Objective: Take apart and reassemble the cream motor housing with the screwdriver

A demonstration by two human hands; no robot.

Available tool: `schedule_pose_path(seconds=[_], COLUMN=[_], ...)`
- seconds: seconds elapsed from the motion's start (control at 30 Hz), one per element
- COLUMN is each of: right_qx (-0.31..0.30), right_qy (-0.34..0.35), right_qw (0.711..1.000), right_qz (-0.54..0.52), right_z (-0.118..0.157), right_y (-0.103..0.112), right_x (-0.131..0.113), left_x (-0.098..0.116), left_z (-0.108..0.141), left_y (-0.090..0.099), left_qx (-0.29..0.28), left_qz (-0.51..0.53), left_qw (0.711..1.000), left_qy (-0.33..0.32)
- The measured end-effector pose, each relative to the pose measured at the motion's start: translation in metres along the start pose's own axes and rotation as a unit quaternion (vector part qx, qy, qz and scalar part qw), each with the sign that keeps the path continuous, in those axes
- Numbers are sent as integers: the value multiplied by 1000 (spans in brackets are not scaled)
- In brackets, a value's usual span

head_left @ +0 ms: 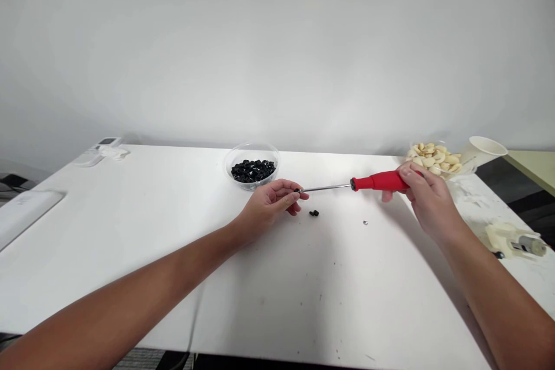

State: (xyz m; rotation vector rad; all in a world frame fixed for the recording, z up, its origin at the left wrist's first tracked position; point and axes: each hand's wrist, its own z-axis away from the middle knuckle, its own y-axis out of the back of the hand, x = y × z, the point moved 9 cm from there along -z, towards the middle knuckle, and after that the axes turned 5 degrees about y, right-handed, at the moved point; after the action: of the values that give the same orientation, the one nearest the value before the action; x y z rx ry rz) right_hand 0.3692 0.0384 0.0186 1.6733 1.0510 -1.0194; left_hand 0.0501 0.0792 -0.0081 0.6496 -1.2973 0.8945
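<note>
My right hand is wrapped round the red handle of a screwdriver, whose metal shaft points left. Its tip meets a small black part pinched between the thumb and fingers of my left hand. Most of that part is hidden by the fingers. Just below, on the white table, lie a couple of similar black pieces. Farther right is a tiny shiny metal bit. Behind my left hand stands a clear round bowl of many small black parts.
At the back right, pale flat pieces fill a clear container beside a white paper cup. A cream-coloured device lies at the right edge. A white flat box and a small display device are on the left. A wall closes off the back.
</note>
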Motion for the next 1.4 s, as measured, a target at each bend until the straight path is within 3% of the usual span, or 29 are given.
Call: schedule_pose_path(seconds=[0.07, 0.23, 0.4, 0.53, 0.67, 0.73, 0.8, 0.93, 1.07, 1.13, 1.2, 1.27, 1.4], right_qx=[1, -14, 23, -9, -81, -80, -43, 47, 104, 75, 4, -50, -75], right_qy=[1, -30, -6, 15, -35, -48, -50, -66, -159, -180, -198, -212, -190], right_qw=[999, 996, 1000, 1000, 996, 996, 998, 997, 973, 958, 947, 943, 957], right_qz=[39, -77, 5, -14, 5, 12, 5, 10, -130, -211, -252, -252, -205], right_z=[1, -1, -2, 6, 24, 29, 29, 19, 13, 10, 10, 14, 18], right_y=[-1, -3, 8, -17, -59, -68, -64, -35, -14, -19, -32, -45, -54], right_x=[-1, 10, 8, -6, -12, -13, -12, -2, 21, 22, 17, 11, 2], left_x=[0, 0, -1, -5, -3, -3, -4, -4, 0, 3, 4, 5, 4], left_z=[0, 0, 1, 3, 1, 0, -1, -1, 0, 0, 1, 1, -1], left_y=[1, 1, -3, -9, -6, -4, -4, -4, -4, -4, -3, -2, 3], left_qx=[2, 4, -8, -32, -15, -9, -13, -20, -20, -15, -10, -4, 16], left_qz=[-3, -9, -29, -55, -23, -19, -19, -1, -2, -7, -8, -7, 19], left_qw=[1000, 1000, 1000, 998, 999, 1000, 1000, 1000, 1000, 1000, 1000, 1000, 1000], left_qy=[0, -1, 4, 29, 21, 12, 9, 2, -6, -8, -7, -6, 0])
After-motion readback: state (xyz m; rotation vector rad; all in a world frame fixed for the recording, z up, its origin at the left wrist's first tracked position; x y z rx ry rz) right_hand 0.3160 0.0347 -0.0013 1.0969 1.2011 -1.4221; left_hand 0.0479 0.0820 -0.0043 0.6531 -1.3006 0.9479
